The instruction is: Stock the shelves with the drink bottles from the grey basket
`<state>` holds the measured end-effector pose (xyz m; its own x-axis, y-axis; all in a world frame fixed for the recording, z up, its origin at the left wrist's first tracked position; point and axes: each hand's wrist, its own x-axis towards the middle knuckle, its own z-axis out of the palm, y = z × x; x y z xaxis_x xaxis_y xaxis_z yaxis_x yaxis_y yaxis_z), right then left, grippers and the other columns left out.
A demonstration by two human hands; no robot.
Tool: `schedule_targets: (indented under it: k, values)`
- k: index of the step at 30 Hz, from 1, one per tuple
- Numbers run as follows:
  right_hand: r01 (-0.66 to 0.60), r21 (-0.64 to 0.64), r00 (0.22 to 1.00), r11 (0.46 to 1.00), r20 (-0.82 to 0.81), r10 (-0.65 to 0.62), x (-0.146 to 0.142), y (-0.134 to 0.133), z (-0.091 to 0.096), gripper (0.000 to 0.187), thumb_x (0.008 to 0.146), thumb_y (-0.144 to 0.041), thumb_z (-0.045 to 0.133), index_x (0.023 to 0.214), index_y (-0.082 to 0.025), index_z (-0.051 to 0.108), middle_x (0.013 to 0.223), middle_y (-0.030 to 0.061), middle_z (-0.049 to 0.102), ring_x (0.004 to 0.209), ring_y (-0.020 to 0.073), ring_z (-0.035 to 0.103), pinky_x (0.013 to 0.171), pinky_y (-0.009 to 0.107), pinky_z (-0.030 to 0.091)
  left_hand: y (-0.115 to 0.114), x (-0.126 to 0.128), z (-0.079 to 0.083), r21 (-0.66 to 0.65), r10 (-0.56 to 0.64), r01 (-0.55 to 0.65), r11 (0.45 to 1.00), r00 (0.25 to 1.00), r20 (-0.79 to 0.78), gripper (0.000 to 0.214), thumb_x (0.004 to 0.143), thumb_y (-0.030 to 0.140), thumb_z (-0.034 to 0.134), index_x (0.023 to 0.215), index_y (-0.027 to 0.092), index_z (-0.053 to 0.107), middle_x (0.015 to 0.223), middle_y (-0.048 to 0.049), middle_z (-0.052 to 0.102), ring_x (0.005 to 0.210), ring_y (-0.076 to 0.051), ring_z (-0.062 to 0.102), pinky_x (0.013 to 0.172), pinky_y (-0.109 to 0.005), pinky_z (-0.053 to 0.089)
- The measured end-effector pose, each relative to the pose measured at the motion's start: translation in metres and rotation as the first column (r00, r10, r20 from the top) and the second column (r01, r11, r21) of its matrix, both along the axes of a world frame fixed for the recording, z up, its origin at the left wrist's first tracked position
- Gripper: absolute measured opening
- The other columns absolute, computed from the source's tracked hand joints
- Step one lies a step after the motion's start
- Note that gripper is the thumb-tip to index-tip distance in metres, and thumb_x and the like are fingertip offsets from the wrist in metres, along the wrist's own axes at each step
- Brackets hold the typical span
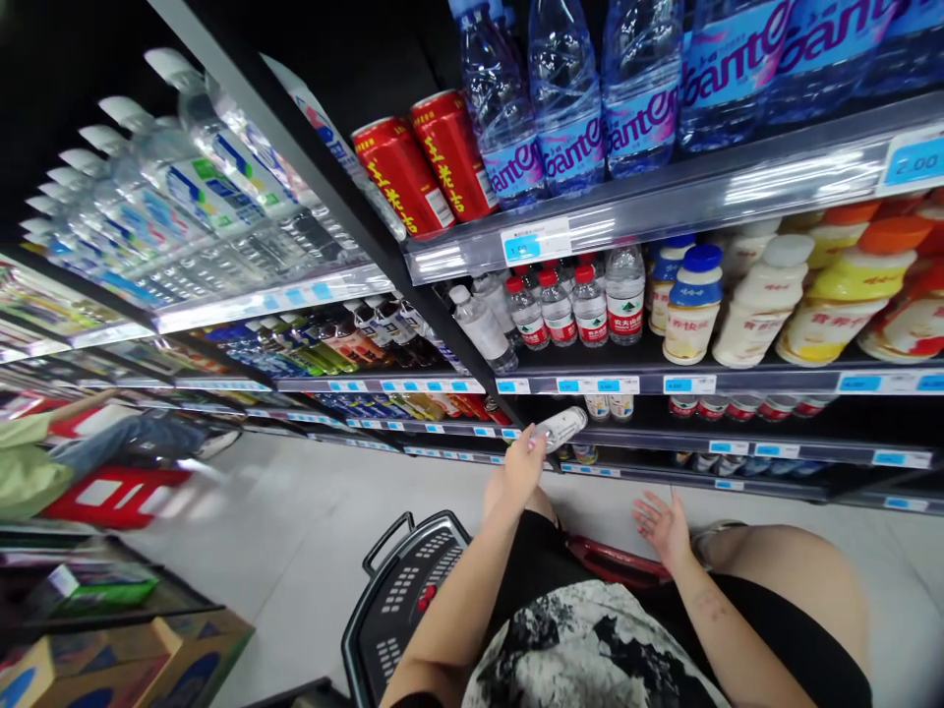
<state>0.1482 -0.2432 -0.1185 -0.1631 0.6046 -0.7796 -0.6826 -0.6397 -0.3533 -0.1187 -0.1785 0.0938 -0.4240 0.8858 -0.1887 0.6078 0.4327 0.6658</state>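
My left hand (525,460) is wrapped round one end of a small clear water bottle (562,427) with a white label, held tilted in front of the lower shelves. Held low over my lap, my right hand (662,528) has its fingers spread and nothing in it. On the shelf above the held bottle stand a white-capped bottle with a pale label (483,329) and several red-capped water bottles (561,310). To their right are milk drink bottles, one with a blue cap (691,305).
A black shopping basket (424,560) stands on the floor to my left. Red cans (404,177) and large blue water bottles (567,98) fill the upper shelf. Cardboard boxes (110,654) sit at the lower left. Another person (33,462) is beside a red crate (110,497).
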Motion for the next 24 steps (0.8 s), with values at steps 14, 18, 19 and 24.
schedule_targets:
  k: [14, 18, 19, 24]
  values:
    - [0.012, -0.008, 0.998, 1.0, -0.057, -0.013, 0.001, -0.005, 0.013, 0.056, 0.107, -0.066, 0.039, 0.118, -0.02, 0.069, 0.099, 0.0076, 0.08, 0.08, 0.0203, 0.075, 0.06, 0.028, 0.055, 0.082, 0.016, -0.014, -0.155, -0.336, 0.299, 0.942, 0.865, -0.373, 0.046, 0.109, 0.037, 0.054, 0.148, 0.016, 0.067, 0.123, -0.0182, 0.078, 0.123, -0.031, 0.072, 0.103, -0.036, 0.052]
    - [-0.003, -0.006, 0.999, 1.0, -0.052, 0.003, -0.001, -0.005, 0.007, 0.053, 0.106, -0.064, 0.041, 0.115, -0.021, 0.07, 0.1, 0.0074, 0.08, 0.081, 0.0198, 0.075, 0.061, 0.027, 0.054, 0.1, 0.02, -0.014, -0.152, -0.287, 0.246, 0.957, 0.872, -0.396, 0.042, 0.105, 0.042, 0.06, 0.129, 0.013, 0.078, 0.115, -0.0193, 0.08, 0.116, -0.033, 0.074, 0.098, -0.035, 0.054]
    - [-0.009, -0.008, 0.999, 1.0, -0.045, 0.009, -0.001, -0.005, 0.005, 0.052, 0.105, -0.064, 0.043, 0.113, -0.021, 0.071, 0.1, 0.0077, 0.08, 0.08, 0.0199, 0.075, 0.061, 0.027, 0.054, 0.106, 0.02, -0.015, -0.148, -0.259, 0.218, 0.965, 0.887, -0.383, 0.04, 0.104, 0.044, 0.063, 0.122, 0.012, 0.08, 0.113, -0.0192, 0.08, 0.114, -0.033, 0.075, 0.097, -0.034, 0.055]
    - [-0.026, 0.003, 0.999, 1.0, -0.038, 0.026, -0.004, -0.005, -0.002, 0.05, 0.101, -0.062, 0.049, 0.112, -0.02, 0.073, 0.102, 0.0092, 0.08, 0.081, 0.0201, 0.074, 0.063, 0.027, 0.054, 0.134, 0.014, -0.029, 0.042, -0.265, 0.289, 0.956, 0.919, -0.291, 0.035, 0.1, 0.028, 0.073, 0.132, 0.014, 0.076, 0.136, -0.0137, 0.075, 0.136, -0.027, 0.065, 0.118, -0.032, 0.047]
